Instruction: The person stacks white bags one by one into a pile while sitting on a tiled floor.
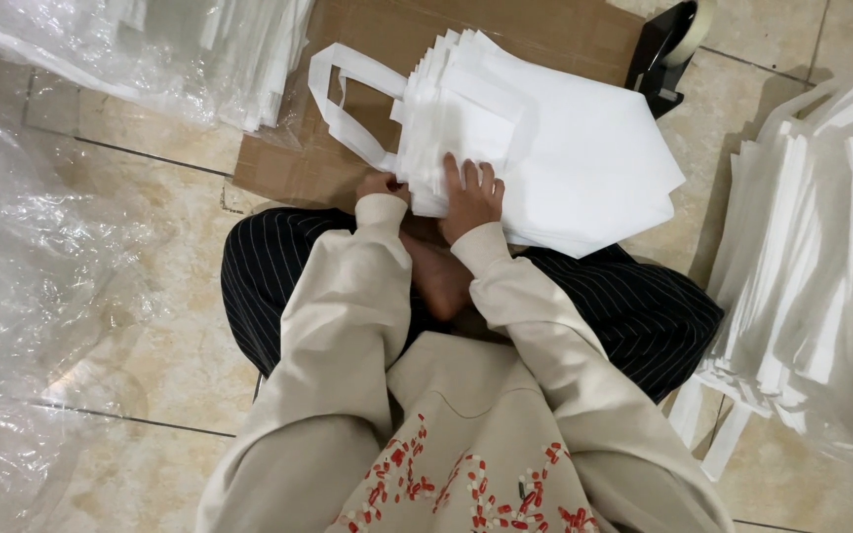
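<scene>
Matt white fabric bags lie on rough brown cardboard; glossy tiles; crinkly clear plastic.

Saw a clear plastic pack at the top left, stuffed with folded white fabric pieces. Found loose, crumpled clear wrapping spread down the whole left side. Noticed a flattened brown cardboard carton at top centre, its left edge tucked just beside the pack.

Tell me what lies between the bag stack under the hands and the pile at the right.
Bare tile floor, shadowed, between the stack and the pile, in the head view.
</scene>
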